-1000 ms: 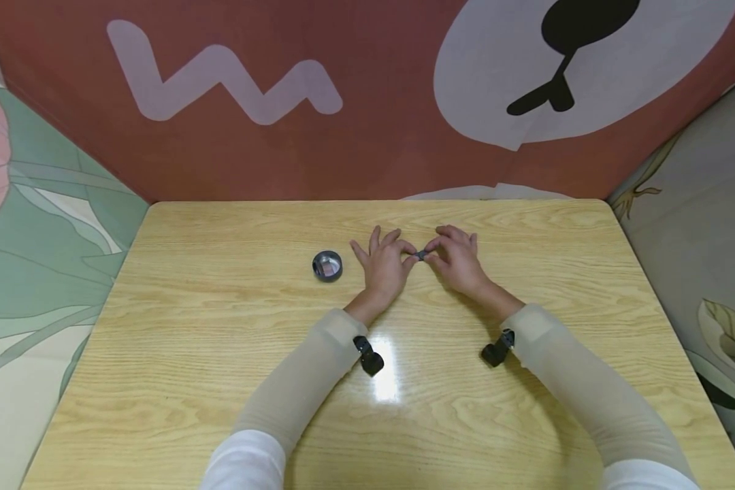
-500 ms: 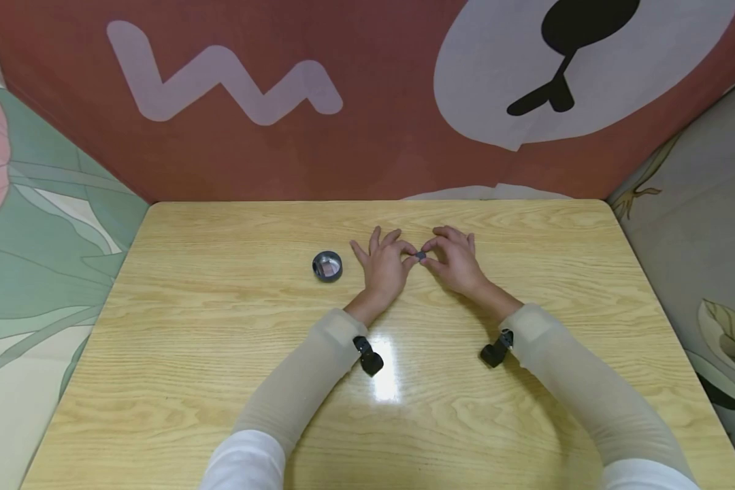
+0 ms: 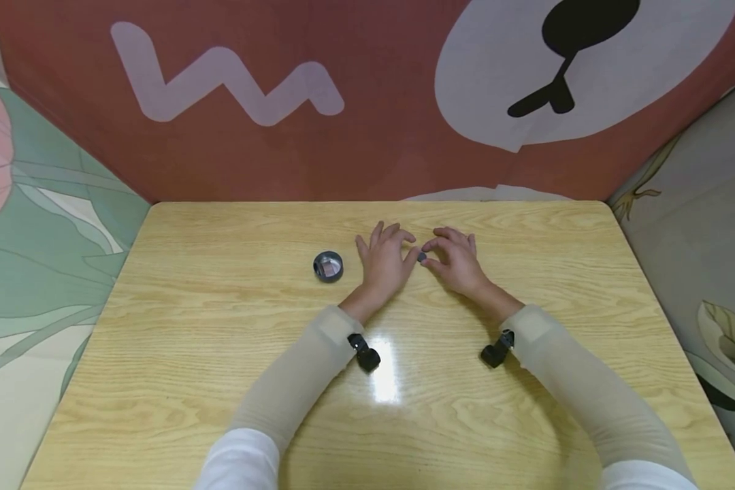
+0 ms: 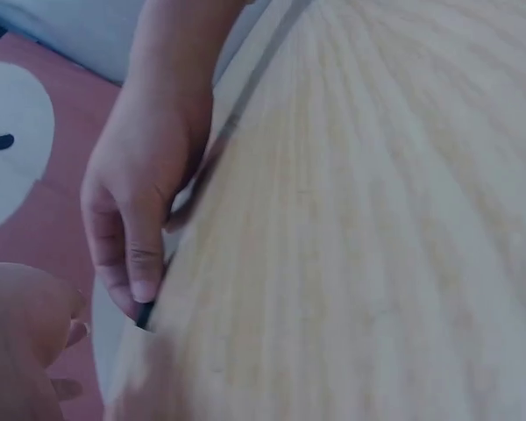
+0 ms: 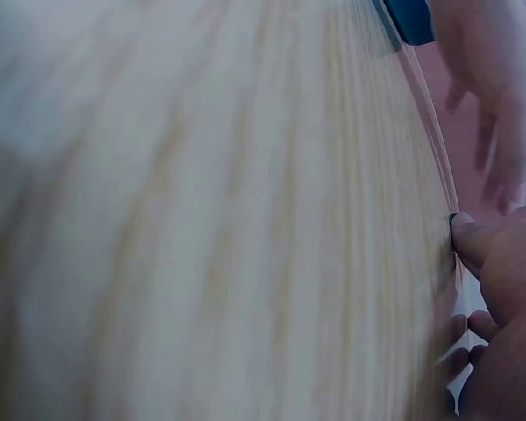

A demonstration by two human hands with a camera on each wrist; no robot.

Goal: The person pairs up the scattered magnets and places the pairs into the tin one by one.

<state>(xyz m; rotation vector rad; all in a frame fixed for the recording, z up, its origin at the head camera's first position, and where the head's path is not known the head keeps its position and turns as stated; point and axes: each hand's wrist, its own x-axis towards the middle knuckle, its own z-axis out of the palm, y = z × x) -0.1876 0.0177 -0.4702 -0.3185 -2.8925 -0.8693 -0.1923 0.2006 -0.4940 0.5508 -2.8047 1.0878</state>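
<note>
My right hand [image 3: 459, 262] pinches a small dark grey piece [image 3: 422, 256] between thumb and forefinger, down at the table surface. Its exact kind is too small to tell. In the left wrist view the dark piece [image 4: 144, 316] shows beneath the right hand's fingertips. My left hand [image 3: 384, 264] is just to the left, fingers spread and holding nothing. The right wrist view shows the left hand [image 5: 500, 96] raised a little apart from the piece. Left of both hands sits a round dark container [image 3: 328, 267] with a shiny inside and something small in it.
The wood-grain table [image 3: 233, 354] runs up to a reddish printed backdrop [image 3: 380, 163]. Patterned cloths hang at both sides. A black wrist camera [image 3: 365, 355] sits on the left sleeve and another camera [image 3: 496, 350] on the right.
My left thumb and forefinger have let go of the small dark piece and spread apart, and the left hand has drawn slightly away. The right hand keeps its pinch, almost in place.
</note>
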